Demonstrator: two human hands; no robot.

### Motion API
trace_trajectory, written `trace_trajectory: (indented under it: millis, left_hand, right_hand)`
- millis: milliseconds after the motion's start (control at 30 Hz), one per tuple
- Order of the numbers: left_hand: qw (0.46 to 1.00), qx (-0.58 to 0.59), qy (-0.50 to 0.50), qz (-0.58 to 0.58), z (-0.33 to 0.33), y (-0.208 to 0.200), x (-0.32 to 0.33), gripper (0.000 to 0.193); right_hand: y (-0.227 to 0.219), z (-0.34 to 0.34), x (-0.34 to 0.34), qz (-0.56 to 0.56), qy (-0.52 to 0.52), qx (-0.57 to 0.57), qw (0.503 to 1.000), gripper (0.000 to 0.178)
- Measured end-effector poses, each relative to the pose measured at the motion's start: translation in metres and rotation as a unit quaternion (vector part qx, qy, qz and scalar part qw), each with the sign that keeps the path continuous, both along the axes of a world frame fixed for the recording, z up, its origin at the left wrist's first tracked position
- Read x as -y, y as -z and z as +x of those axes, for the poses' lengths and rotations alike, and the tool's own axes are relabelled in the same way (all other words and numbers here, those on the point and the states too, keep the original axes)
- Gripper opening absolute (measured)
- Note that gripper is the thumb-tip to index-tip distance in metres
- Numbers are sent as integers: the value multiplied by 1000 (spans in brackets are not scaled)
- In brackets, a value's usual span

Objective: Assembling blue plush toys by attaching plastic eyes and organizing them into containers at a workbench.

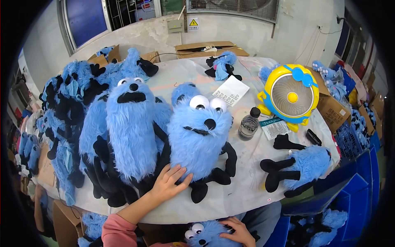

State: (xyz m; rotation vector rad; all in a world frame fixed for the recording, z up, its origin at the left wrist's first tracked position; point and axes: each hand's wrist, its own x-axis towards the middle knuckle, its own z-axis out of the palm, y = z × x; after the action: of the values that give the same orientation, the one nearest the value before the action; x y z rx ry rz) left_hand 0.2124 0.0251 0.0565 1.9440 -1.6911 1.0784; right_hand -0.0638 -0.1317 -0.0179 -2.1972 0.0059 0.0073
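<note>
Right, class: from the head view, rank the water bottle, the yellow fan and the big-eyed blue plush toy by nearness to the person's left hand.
1. Big-eyed blue plush toy: the left hand rests on its base.
2. Water bottle: right of the toy.
3. Yellow fan: farther right, toward the back.

"What kind of place is this?"

"A toy workshop. Look at the big pile of blue furry toys (70, 111) on the table (247, 189), all the same, with black arms and legs."

"Anything else?"

"Yes. There are cardboard boxes (333, 109) and blue crates (362, 201) full of more blue toys. The wall (230, 31) is bare and worn, with a big fan vent (232, 7) up high."
</note>
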Motion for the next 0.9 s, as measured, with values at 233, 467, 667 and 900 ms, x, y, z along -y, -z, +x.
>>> trace_trajectory:
  millis: [233,467,667,900]
  left_hand:
    - [999,-39,14,5,-2,4,-1,33]
    - [947,-296,-21,-119,-10,-45,28,70]
    - [935,-189,-293,59,2,-69,50,90]
    - [899,-434,-51,-39,13,-61,33,86]
  right_hand:
    - [-7,-8,-5,-33,22,-25,999,61]
    - [-24,-22,-5,-11,79,-173,982,80]
    - [-27,-39,-6,59,106,-189,974,78]
    - [-75,-64,11,253,196,-203,925,72]
